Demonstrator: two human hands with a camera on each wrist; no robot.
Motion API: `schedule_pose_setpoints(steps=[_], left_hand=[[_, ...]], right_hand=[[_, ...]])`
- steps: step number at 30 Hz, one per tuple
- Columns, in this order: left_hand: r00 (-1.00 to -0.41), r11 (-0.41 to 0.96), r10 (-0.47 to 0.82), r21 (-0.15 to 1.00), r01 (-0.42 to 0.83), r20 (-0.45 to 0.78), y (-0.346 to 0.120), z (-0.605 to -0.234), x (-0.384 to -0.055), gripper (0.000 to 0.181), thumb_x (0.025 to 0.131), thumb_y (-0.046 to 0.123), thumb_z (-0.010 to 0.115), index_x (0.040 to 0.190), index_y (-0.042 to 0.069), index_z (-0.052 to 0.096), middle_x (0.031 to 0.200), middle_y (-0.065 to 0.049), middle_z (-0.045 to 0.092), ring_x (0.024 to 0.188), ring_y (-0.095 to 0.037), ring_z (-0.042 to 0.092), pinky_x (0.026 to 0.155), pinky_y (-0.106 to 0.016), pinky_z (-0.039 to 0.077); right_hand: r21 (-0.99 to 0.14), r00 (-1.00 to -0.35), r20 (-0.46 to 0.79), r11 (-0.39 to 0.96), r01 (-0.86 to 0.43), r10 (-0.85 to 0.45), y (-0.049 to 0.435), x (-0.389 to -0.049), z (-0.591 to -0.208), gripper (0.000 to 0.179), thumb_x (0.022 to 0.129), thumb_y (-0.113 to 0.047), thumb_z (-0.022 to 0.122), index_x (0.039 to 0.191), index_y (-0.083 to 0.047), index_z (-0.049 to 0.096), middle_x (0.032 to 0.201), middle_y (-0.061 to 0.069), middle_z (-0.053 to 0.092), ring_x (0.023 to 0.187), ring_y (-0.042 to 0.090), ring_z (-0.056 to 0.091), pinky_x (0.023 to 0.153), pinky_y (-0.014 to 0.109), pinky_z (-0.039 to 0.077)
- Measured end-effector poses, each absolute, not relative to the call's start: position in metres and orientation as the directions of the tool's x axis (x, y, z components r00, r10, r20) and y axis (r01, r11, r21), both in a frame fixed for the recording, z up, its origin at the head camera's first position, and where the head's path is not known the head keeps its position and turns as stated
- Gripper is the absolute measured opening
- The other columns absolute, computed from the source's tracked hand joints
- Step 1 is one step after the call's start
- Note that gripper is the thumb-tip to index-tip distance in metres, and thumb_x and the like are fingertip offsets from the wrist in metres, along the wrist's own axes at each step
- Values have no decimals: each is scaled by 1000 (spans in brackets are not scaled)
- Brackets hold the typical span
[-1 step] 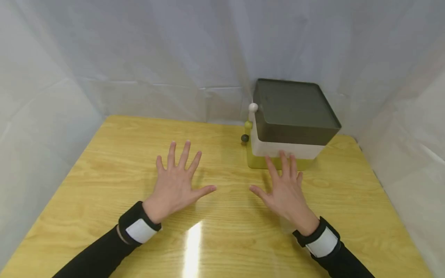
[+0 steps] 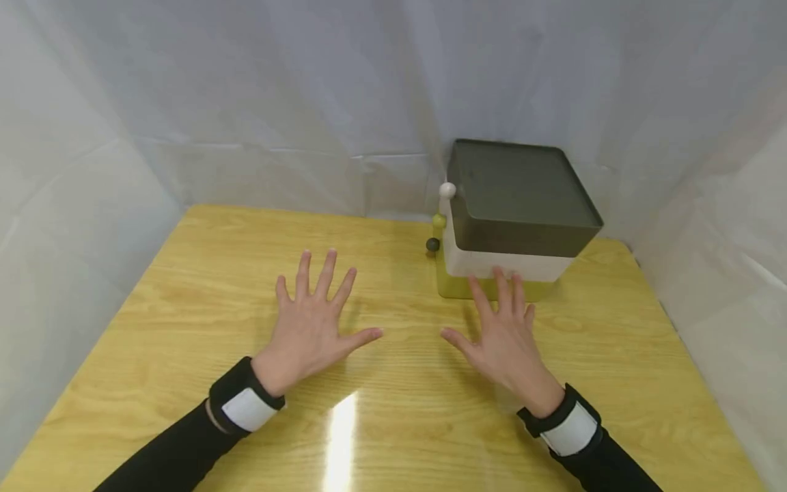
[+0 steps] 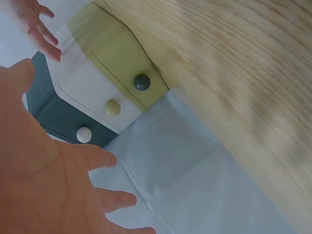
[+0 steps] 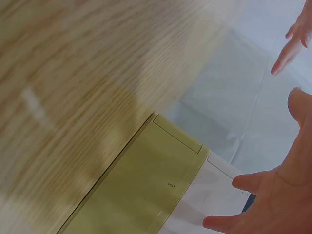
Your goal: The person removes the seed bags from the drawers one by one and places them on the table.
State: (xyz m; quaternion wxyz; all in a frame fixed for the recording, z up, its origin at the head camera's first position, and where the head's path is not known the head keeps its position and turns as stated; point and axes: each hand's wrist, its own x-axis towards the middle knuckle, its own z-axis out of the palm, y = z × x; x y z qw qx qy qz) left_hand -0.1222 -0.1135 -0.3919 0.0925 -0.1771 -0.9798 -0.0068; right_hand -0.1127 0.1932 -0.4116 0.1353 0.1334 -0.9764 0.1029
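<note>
A small three-tier drawer box stands at the back right: a dark grey top tier [image 2: 522,184], a white middle tier [image 2: 467,263] and an olive-green bottom tier [image 3: 114,51]. Round knobs stick out from its left side: a white knob [image 2: 447,190], a green knob [image 2: 439,221] and a dark knob [image 2: 433,244]. My left hand [image 2: 307,331], fingers spread, holds nothing over the table to the left of the box. Also spread and holding nothing, my right hand [image 2: 507,345] is nearest the box; its fingertips overlap the box's front in the head view. Whether they touch it, I cannot tell.
Under both hands lies a wooden table [image 2: 393,410] with a bright reflection near its front. White sheeting [image 2: 295,102] hangs behind the table and along both sides, close behind the box. Black bands with white patches wrap both wrists.
</note>
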Motion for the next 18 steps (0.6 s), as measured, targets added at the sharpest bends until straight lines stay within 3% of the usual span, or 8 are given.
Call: schedule_pose_setpoints(steps=[11,18], left_hand=[[-913,932,359,-20,362,196,-113,-388,-129,103,73,88,15,149,19,20,154,-14,-3,133,-39,-21,96,-71,7],[-881,911,400,0,413,251,-114,-389,-134,99,77,84,20,147,15,27,153,-16,9,137,-39,-1,103,-59,16]], right_hand=[[-131,-902,352,941,-312,-250,197,-118,-407,90,78,-75,41,146,-18,29,151,19,13,136,42,5,88,73,23],[-111,-857,425,924,-367,-290,197,-120,-406,86,79,-71,47,140,-11,39,145,22,25,132,43,19,97,61,25]])
